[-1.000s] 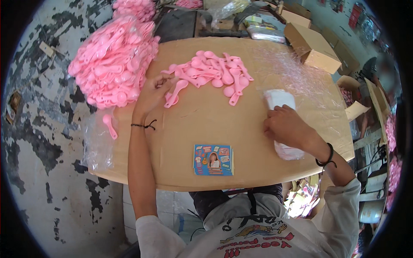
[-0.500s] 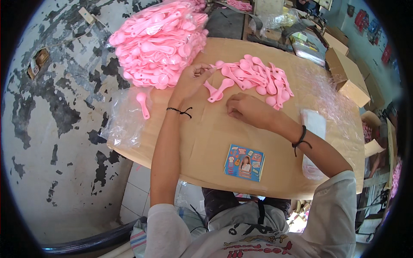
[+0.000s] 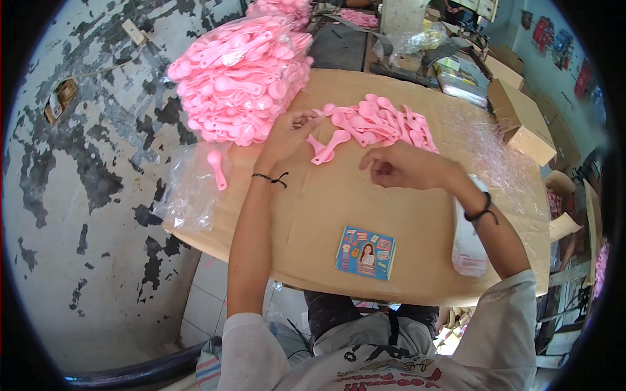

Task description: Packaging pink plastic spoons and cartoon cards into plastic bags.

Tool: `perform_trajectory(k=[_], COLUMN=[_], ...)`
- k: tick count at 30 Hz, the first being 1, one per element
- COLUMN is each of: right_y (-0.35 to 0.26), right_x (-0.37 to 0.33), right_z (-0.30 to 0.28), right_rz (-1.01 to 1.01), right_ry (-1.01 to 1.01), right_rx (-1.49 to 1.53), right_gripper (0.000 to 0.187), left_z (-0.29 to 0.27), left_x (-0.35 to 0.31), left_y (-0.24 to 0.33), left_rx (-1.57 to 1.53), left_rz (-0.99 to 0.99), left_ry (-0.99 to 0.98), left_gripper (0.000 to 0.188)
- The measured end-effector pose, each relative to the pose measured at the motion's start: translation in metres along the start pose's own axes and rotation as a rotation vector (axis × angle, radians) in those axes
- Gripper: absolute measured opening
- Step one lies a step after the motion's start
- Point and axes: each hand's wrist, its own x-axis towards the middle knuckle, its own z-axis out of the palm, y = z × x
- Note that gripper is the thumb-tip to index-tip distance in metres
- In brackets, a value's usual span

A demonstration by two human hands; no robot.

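Observation:
My left hand (image 3: 291, 132) is closed, fingers bent and tips together beside the left end of a loose heap of pink plastic spoons (image 3: 378, 122). One spoon's handle ends at those fingertips; whether they grip it is not clear. Two crossed pink spoons (image 3: 331, 147) lie just right of this hand. My right hand (image 3: 411, 167) hovers in front of the heap, fingers loosely curled and apart, with nothing seen in them. Nearer my body lies a small stack of blue printed cards (image 3: 365, 253).
A big clear bag packed with pink spoons (image 3: 241, 81) stands at the back left. One spoon (image 3: 216, 169) lies on clear plastic film (image 3: 189, 186) at the left edge. White plastic sleeves (image 3: 469, 241) lie under my right forearm. An open carton (image 3: 521, 120) stands at the far right.
My right hand has moved right, away from the crossed spoons, and its fingers have loosened. My left hand stays beside the heap. The whole view has shifted slightly.

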Motion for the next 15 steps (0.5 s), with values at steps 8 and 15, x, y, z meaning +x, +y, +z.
perform_trajectory(k=[8, 15], right_y=[0.143, 0.086], right_x=[-0.191, -0.268], right_z=[-0.087, -0.033], right_rz=[0.387, 0.618], right_ry=[0.413, 1.181], right_rx=[-0.238, -0.241], right_gripper=[0.031, 0.026], left_z=[0.006, 0.021], left_x=[0.003, -0.001], left_y=[0.001, 0.002], left_rx=[0.038, 0.043], left_rz=[0.022, 0.008], left_ry=[0.036, -0.043], left_gripper=[0.021, 0.018])
